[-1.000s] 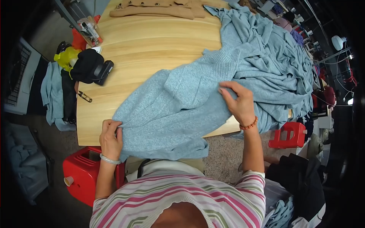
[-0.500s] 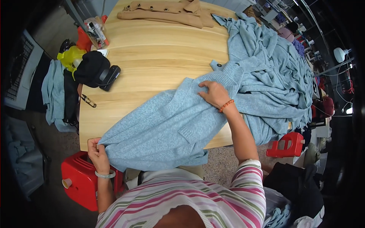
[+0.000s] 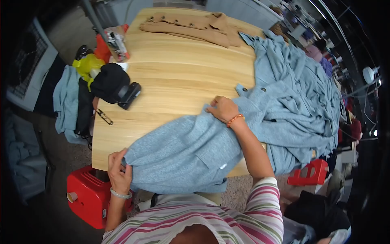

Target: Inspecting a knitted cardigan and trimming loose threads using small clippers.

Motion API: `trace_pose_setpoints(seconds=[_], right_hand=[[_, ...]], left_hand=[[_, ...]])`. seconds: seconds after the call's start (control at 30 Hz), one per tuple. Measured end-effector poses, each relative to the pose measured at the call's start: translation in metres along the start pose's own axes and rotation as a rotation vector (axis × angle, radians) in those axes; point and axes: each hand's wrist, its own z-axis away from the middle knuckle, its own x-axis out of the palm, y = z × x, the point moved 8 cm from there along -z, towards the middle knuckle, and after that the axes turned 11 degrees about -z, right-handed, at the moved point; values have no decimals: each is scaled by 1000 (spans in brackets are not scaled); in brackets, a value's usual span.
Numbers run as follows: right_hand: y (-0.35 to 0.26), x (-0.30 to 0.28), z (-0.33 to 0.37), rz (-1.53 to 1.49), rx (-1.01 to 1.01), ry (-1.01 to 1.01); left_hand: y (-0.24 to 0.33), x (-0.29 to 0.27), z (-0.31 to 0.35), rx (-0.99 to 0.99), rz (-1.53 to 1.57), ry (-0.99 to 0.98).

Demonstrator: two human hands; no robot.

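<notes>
A light blue knit cardigan (image 3: 183,150) lies slantwise across the near edge of the table, part of it hanging over toward my lap. At its lower left end, my left hand (image 3: 120,173) pinches the fabric edge between thumb and fingers. Farther up, my right hand (image 3: 224,110) has its fingers curled on the cardigan's upper edge; the fingertips are partly hidden. A patch pocket (image 3: 211,154) shows on the near side, with a small white tag (image 3: 222,166) beside it. Dark buttons (image 3: 245,90) sit by the ribbed band, beyond my right hand.
A heap of similar blue knitwear (image 3: 292,97) covers the table's right side. A folded tan cardigan (image 3: 195,28) lies at the far edge. On the left are a black cap (image 3: 110,83), a black device (image 3: 130,95) and thread snips (image 3: 105,116). Red plastic stools (image 3: 87,199) stand below.
My left hand has moved right with the pinched edge, and my right hand slightly left over the table, bunching the cardigan between them. The white tag now shows. The whole view has shifted.
</notes>
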Motion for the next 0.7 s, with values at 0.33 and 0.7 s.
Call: trace_pose_setpoints(seconds=[0.33,0.7], right_hand=[[20,15,-1,-105,73,-292],[9,-151,64,-722,-544,789]], left_hand=[[11,-1,-5,94,-60,89],[11,-32,-20,-53,294,243]])
